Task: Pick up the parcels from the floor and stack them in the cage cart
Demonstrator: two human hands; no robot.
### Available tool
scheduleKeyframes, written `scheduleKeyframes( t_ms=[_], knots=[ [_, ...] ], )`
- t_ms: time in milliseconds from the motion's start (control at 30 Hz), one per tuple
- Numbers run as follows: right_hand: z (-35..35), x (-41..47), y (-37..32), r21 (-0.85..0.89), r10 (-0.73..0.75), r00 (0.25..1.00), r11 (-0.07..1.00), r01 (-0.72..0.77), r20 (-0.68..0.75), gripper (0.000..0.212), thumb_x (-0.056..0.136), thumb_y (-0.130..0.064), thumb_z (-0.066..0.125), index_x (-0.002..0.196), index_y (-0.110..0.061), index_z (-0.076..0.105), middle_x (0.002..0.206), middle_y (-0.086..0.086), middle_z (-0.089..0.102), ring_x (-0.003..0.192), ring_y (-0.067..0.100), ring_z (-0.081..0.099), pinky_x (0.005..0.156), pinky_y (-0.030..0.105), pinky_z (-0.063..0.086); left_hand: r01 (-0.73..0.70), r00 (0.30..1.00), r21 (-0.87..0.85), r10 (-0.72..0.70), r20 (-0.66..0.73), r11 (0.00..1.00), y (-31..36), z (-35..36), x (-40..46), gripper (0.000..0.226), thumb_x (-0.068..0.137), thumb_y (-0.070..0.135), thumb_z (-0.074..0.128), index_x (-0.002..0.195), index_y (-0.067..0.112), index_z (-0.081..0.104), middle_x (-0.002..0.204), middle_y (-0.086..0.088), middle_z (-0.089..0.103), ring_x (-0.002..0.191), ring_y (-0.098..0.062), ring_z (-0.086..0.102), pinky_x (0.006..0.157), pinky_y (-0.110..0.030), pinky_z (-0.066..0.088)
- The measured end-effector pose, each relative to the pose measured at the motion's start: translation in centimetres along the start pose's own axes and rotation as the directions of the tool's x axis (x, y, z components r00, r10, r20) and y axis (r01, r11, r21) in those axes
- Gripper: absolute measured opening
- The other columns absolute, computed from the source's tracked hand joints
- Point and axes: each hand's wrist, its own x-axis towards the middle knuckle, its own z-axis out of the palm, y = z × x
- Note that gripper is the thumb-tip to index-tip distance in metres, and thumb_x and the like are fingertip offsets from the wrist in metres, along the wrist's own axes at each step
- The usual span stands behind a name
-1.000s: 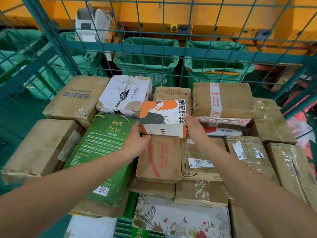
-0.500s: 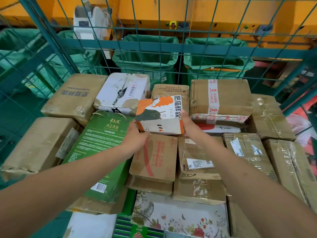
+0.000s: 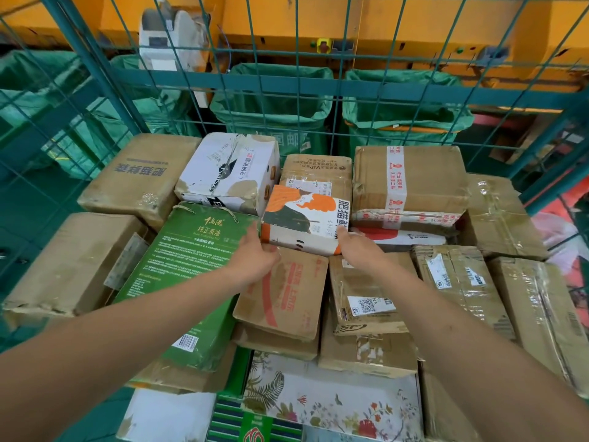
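1. Teal wire-mesh cage cart (image 3: 287, 90): its back wall rises behind the whole stack of parcels, and every place below is given relative to it.
2. Brown cardboard parcel sealed with red-printed white tape (image 3: 411, 180): lies against the cart's back wall, right of centre, on top of the stack.
3. Green rectangular gift box with rope handles and white lettering (image 3: 191, 275): lies tilted, left of centre, farther from the back wall.
4. White carton with torn brown patches (image 3: 229, 173): sits close to the back wall, left of centre.
5. Small orange, white and dark-green printed box (image 3: 302, 218): the parcel in hand; it rests tilted mid-stack, a short way forward of the back wall, between the white carton and the taped brown parcel.
6. Brown carton with orange print (image 3: 283, 295): lies just in front of the small printed box, farther from the back wall.
7. Left hand (image 3: 255, 256): fingers nearly straight, touching the small printed box's lower left corner, not wrapped round it.
8. Right hand (image 3: 360, 247): fingers curl against the box's right end, holding it.
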Motion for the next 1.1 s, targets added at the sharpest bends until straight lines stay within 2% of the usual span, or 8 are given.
scheduleKeyframes(
  t_ms=[100, 200, 267, 467, 733, 867, 1000, 1100],
  knots=[
    [0.2, 0.6, 0.1, 0.034, 0.019, 0.999, 0.999, -0.018, -0.044, 0.064, 0.109, -0.056, 0.020, 0.156, -0.015, 0.036, 0.154, 0.012, 0.050, 0.135, 0.034, 0.051, 0.105, 0.042, 0.041, -0.080, 0.997, 0.143, 0.080, 0.008, 0.986, 0.0, 0.0, -0.6, 0.101, 0.093, 0.015, 0.064, 0.161, 0.041, -0.006, 0.154, 0.001, 0.017, 0.113, -0.021, 0.057, 0.082, -0.028, 0.053],
    [0.7, 0.6, 0.3, 0.011, -0.081, 0.992, 0.997, 0.083, -0.093, 0.077, 0.103, -0.059, 0.041, 0.164, -0.035, 0.001, 0.149, 0.005, 0.056, 0.122, 0.034, 0.062, 0.101, 0.043, 0.050, -0.260, 0.963, 0.551, 0.255, 0.087, 0.793, 0.0, -0.1, -0.4, 0.094, 0.096, 0.036, 0.062, 0.162, 0.040, -0.004, 0.169, 0.003, -0.007, 0.152, -0.037, 0.020, 0.114, -0.050, 0.042],
    [1.2, 0.5, 0.3, -0.059, -0.110, 0.991, 0.993, 0.106, -0.075, 0.081, 0.104, -0.055, 0.045, 0.164, -0.036, -0.008, 0.146, 0.007, 0.058, 0.118, 0.034, 0.064, 0.098, 0.043, 0.052, -0.259, 0.966, 0.658, 0.189, 0.177, 0.707, -0.1, 0.2, 0.0, 0.092, 0.095, 0.053, 0.058, 0.164, 0.036, 0.000, 0.172, 0.006, -0.007, 0.156, -0.033, 0.006, 0.120, -0.057, 0.031],
    [1.3, 0.7, 0.7, -0.097, -0.104, 0.993, 0.991, 0.097, -0.061, 0.083, 0.104, -0.059, 0.042, 0.163, -0.036, -0.011, 0.153, 0.006, 0.052, 0.123, 0.034, 0.061, 0.098, 0.043, 0.050, -0.281, 0.952, 0.707, 0.093, 0.293, 0.649, -0.1, 0.0, 0.4, 0.110, 0.085, 0.072, 0.062, 0.163, 0.036, -0.007, 0.170, 0.008, -0.017, 0.158, -0.033, -0.001, 0.123, -0.060, 0.022],
    [1.4, -1.8, 3.6, -0.293, -0.041, 0.996, 0.956, 0.016, -0.079, 0.085, 0.096, -0.056, 0.053, 0.165, -0.027, 0.012, 0.172, 0.004, 0.015, 0.157, 0.032, 0.014, 0.125, 0.051, 0.023, -0.664, 0.744, 0.713, 0.111, 0.659, 0.225, -1.8, 2.2, -3.7, 0.115, 0.076, 0.083, 0.061, 0.158, 0.049, -0.014, 0.166, 0.000, -0.030, 0.150, -0.040, -0.027, 0.117, -0.074, -0.008],
    [1.6, -3.5, 4.0, -0.228, 0.019, 0.999, 0.973, -0.026, -0.033, 0.077, 0.095, -0.042, 0.053, 0.164, -0.026, 0.021, 0.173, -0.001, 0.008, 0.159, 0.024, 0.007, 0.124, 0.043, 0.020, -0.595, 0.803, 0.771, 0.171, 0.570, 0.224, -1.4, 3.5, -4.2, 0.102, 0.088, 0.073, 0.056, 0.160, 0.045, -0.010, 0.170, -0.006, -0.022, 0.153, -0.050, -0.012, 0.117, -0.073, 0.000],
    [2.0, -6.1, 3.8, -0.217, 0.020, 1.000, 0.976, -0.017, 0.012, 0.062, 0.098, -0.035, 0.054, 0.156, -0.017, 0.039, 0.164, 0.007, 0.034, 0.150, 0.028, 0.031, 0.114, 0.041, 0.035, -0.597, 0.802, 0.769, 0.213, 0.559, 0.230, -2.0, 3.5, -5.0, 0.103, 0.086, 0.077, 0.054, 0.161, 0.041, -0.006, 0.171, -0.008, -0.017, 0.155, -0.048, -0.006, 0.118, -0.072, 0.002],
    [2.5, -9.4, 3.4, -0.135, 0.064, 0.998, 0.989, -0.062, 0.005, 0.061, 0.105, -0.034, 0.051, 0.160, -0.017, 0.031, 0.166, 0.005, 0.032, 0.148, 0.029, 0.036, 0.115, 0.039, 0.034, -0.604, 0.797, 0.742, 0.231, 0.558, 0.290, -2.0, 2.2, -5.9, 0.106, 0.085, 0.081, 0.049, 0.163, 0.032, -0.002, 0.172, -0.005, -0.012, 0.157, -0.040, 0.000, 0.123, -0.065, 0.004]
  ],
)
